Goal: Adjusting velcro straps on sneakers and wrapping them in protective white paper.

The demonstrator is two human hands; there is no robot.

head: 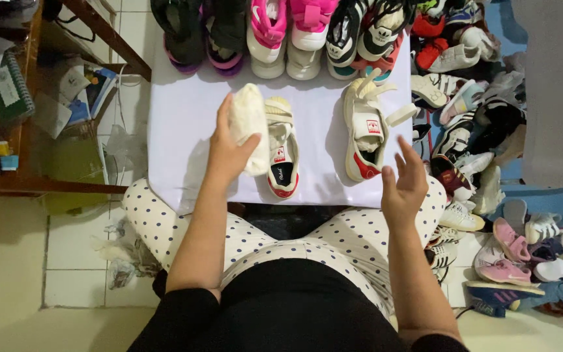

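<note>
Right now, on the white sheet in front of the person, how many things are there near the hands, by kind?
White sneakers with red heel: 2, one beside the left hand, one ahead of the right hand.
Cream cloth, in the left hand: 1.
Total: 3.

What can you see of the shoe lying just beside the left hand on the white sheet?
The shoe is a small cream-white sneaker with strap closures, a red heel patch and a red-marked tongue label. It lies upright on the white sheet, heel toward the person. The left hand, holding a pale cloth, covers its left edge.
</note>
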